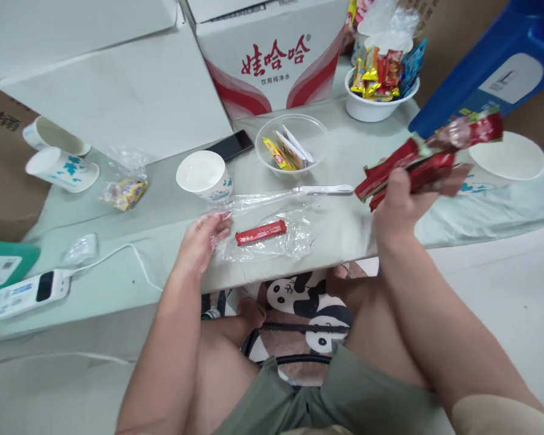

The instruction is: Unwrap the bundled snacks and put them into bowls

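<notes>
In the head view, my right hand (401, 202) is closed around a bunch of red snack packets (403, 166), held above the table's right part beside a wide paper bowl (508, 157). My left hand (206, 238) pinches the left edge of a clear plastic bag (294, 238) that lies flat near the table's front edge. One red stick-shaped packet (261, 232) rests in or on the bag; which one I cannot tell. Just behind the bag is a white-handled utensil (324, 190), its left end under or beside the plastic.
A paper cup (204, 175), a dark phone (231, 145) and a clear bowl (292, 142) with packets stand behind the bag. Further back are a white bowl (381, 109) of snacks, a blue jug (485, 66) and cartons (272, 66). A white power strip (31, 293) lies at left.
</notes>
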A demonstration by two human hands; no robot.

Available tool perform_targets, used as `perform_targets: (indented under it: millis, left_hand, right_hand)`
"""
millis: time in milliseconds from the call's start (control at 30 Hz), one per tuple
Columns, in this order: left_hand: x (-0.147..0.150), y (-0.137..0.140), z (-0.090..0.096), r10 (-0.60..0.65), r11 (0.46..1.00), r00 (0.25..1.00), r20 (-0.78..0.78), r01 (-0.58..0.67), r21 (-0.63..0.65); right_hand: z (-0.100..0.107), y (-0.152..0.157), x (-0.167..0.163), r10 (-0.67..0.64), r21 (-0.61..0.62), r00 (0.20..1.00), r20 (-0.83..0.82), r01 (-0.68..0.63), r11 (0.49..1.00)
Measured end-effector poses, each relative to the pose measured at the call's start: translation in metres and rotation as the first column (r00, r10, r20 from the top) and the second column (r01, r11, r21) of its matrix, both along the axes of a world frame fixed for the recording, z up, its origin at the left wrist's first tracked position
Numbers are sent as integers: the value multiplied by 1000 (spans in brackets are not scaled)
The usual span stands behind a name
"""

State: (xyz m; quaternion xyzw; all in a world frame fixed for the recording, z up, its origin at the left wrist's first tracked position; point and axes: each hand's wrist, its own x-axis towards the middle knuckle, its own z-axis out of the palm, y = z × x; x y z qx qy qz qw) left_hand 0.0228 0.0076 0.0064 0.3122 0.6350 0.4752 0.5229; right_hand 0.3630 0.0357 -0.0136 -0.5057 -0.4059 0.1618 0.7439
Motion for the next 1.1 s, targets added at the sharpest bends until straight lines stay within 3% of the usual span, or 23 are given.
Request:
perform_targets:
  millis: [33,100,167,233,300,367,467,567,667,767,933,1100]
  left_hand:
    - [-2,-3,-2,-35,999,996,-77,35,7]
    - [-4,-10,-5,-128,992,966,-224,126,-21]
    - [-4,-16,-7,-204,979,922,-328,194,-63]
    - [-1,-21,-4,-227,974,916,-330,214,-77]
    - [4,-25,1,-216,976,958,-188,204,-83]
    - [7,-29,8,-207,970,978,15,208,-125]
    - [9,-31,16,-175,956,956,237,222,-190]
    - [9,-29,17,-139,958,933,333,211,-193]
    - [4,-27,13,-186,956,943,277,239,-170]
    - [0,-29,8,-346,925,933,98,357,-132]
    - [1,-42,3,-556,829,806,-204,557,-57]
    - [5,-47,-2,-595,796,767,-239,604,-42]
  right_hand:
    - [2,-12,-11,1,6,996,89,-1,1000]
    - [6,-37,-39,150,-54,956,253,-141,989]
    - [9,-53,-66,338,-175,829,447,-290,941]
    - [11,-58,-88,412,-282,643,645,-301,911]
    - [12,-53,-103,426,-355,458,781,-236,905]
    - [11,-46,-113,450,-409,325,832,-190,893]
    - [8,-39,-121,481,-447,197,854,-193,873]
    - [4,-40,-123,482,-454,103,870,-211,865]
    - [1,-43,-121,467,-444,59,882,-225,868]
    - [0,-44,-118,479,-454,47,877,-249,856]
    - [0,-41,-116,531,-498,71,844,-262,827]
    - [-3,-40,-116,536,-500,117,836,-240,832]
